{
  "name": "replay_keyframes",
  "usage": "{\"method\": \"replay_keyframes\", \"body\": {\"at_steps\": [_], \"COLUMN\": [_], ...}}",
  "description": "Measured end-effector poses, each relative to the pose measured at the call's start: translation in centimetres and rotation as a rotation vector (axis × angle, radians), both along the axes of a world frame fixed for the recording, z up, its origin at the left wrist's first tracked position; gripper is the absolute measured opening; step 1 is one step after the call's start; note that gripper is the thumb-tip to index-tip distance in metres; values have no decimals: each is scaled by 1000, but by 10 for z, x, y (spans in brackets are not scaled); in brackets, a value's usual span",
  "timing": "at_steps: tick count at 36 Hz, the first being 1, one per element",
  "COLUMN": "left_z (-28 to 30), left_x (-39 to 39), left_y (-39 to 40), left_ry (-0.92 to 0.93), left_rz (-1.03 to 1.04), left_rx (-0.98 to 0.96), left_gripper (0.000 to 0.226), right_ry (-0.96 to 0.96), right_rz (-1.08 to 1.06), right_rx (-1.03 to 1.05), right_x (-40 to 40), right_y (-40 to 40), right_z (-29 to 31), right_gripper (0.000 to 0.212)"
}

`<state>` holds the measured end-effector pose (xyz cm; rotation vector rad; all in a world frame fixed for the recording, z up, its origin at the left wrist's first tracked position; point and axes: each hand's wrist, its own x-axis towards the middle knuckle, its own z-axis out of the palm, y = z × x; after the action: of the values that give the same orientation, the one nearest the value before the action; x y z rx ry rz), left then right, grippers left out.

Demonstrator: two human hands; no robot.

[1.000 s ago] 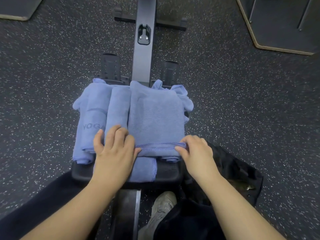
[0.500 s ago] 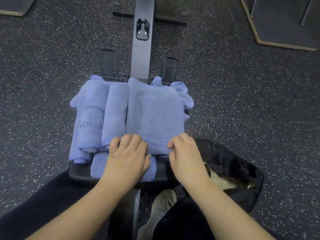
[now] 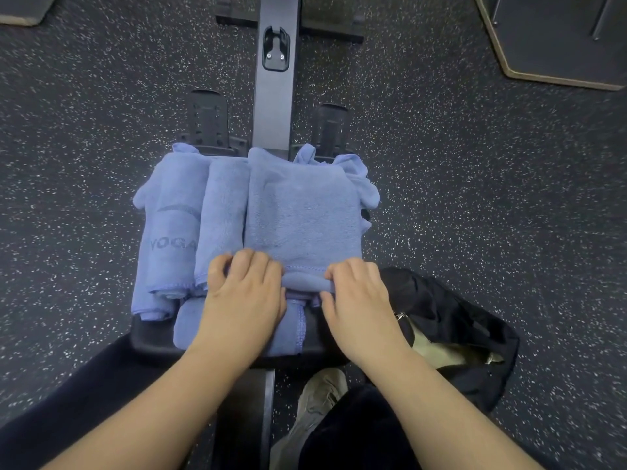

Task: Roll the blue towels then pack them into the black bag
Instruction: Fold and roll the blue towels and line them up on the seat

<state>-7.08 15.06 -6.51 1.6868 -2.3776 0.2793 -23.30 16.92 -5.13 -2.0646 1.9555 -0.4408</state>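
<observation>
Both hands sit on the near edge of the flat towel (image 3: pixel 302 212). Left hand (image 3: pixel 242 300): fingers curled over the towel's rolled near hem, knuckles up, thumb side toward the middle. Right hand (image 3: pixel 359 296): fingers curled the same way, pinching the hem from the right end. Between them I see a short roll of cloth (image 3: pixel 303 281) already turned over, stitched edge showing just beyond it. I log both as holding the towel.

Below the hands, another blue layer (image 3: pixel 190 322) hangs over the near lip of the bench (image 3: pixel 149 337); I cannot tell whether it belongs to the same towel. My trouser legs fill the bottom of the view, with a grey shoe (image 3: pixel 319 395) on the floor (image 3: pixel 492 198) between them.

Bag (image 3: pixel 454 334): black, on the floor just right of the bench, touching or nearly touching my right wrist, mouth open with a pale lining showing.

Left of the flat towel lie two rolled towels side by side, lengthwise away from me: a plain roll (image 3: pixel 222 222) touching the flat towel, then a roll printed "YOGA" (image 3: pixel 173 232) at the bench's left edge. More blue cloth is bunched at the far right corner (image 3: pixel 359 184).

Beyond the bench: a dark rail (image 3: pixel 274 106) running away, footplates either side. Floor is dark, speckled rubber. A wood-edged platform (image 3: pixel 559 39) sits far right.
</observation>
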Motion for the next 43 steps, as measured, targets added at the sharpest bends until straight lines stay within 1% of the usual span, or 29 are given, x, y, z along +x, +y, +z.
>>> {"method": "replay_keyframes", "body": {"at_steps": [4,7,9,11,12,15,18,20,23,25,30,36,40,43], "left_z": [-1,-1,0,3,4,8,11,10,12,14,18,19,21,20], "left_x": [-3,-3,-3,-3,-3,0,4,8,12,15,23,30,28,25], "left_y": [-2,-2,-2,-1,-1,-1,-3,-5,-9,-12,-16,-31,-31,-29], "left_ry": [-2,-15,-16,-26,-38,-48,-27,-34,-25,-12,22,-61,43,40], "left_rz": [23,38,41,38,32,8,-7,-16,-38,-58,-120,-210,-162,-116], "left_rx": [-41,-32,-20,-11,-10,0,10,12,6,-18,-15,25,39,38], "left_gripper": [3,4,8,10,10,12,13,12,8,8,14,29,28,28], "right_ry": [33,20,25,27,27,14,-6,-3,53,87,107,24,-25,-6], "right_rz": [1,2,16,43,52,61,45,52,84,119,214,196,178,184], "right_rx": [-35,-33,-27,-17,-11,21,79,80,100,139,215,358,379,367], "right_x": [-1,-2,-4,-7,-9,-13,-17,-20,-24,-27,-38,-41,-40,-40], "right_y": [-1,-3,-4,-5,-5,-8,-12,-15,-24,-33,-43,-48,-47,-46], "right_z": [1,2,3,3,3,6,15,20,26,33,44,37,30,23], "right_gripper": [27,30,27,14,12,21,14,11,10,13,21,19,16,14]}}
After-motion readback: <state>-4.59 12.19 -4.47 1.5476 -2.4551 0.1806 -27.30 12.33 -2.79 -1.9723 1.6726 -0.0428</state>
